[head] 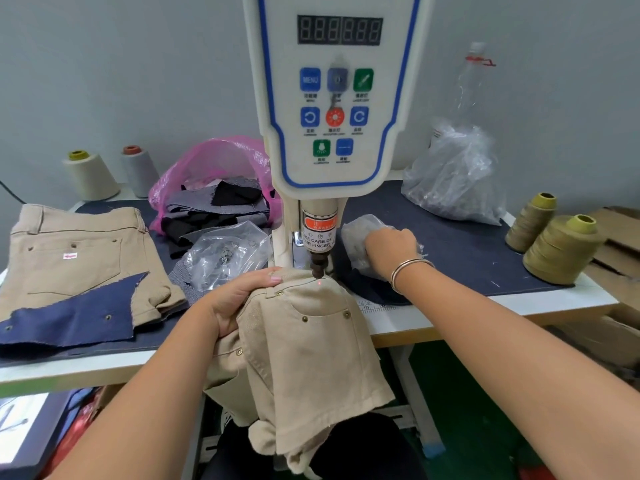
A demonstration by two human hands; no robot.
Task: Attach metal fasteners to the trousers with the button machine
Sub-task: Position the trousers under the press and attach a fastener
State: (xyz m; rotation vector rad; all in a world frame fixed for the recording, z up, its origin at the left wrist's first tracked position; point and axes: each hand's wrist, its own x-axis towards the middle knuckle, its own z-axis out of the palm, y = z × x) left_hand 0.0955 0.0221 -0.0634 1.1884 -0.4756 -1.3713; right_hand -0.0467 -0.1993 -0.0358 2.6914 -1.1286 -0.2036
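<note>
Beige trousers (304,344) hang over the table's front edge, their waistband under the punch head (318,263) of the white button machine (337,98). A red laser dot lies on the waistband. Several brass fasteners show round the pocket. My left hand (239,299) grips the bunched waistband at its left, thumb on top. My right hand (389,251) reaches into a small clear plastic bag (356,233) to the right of the punch head; its fingertips are hidden in the bag.
A second beige pair (79,258) and a navy cloth scrap (72,317) lie at the left. A clear bag of fasteners (225,254), a pink bag of scraps (214,174), a big clear bag (453,178) and thread cones (561,251) stand round the machine.
</note>
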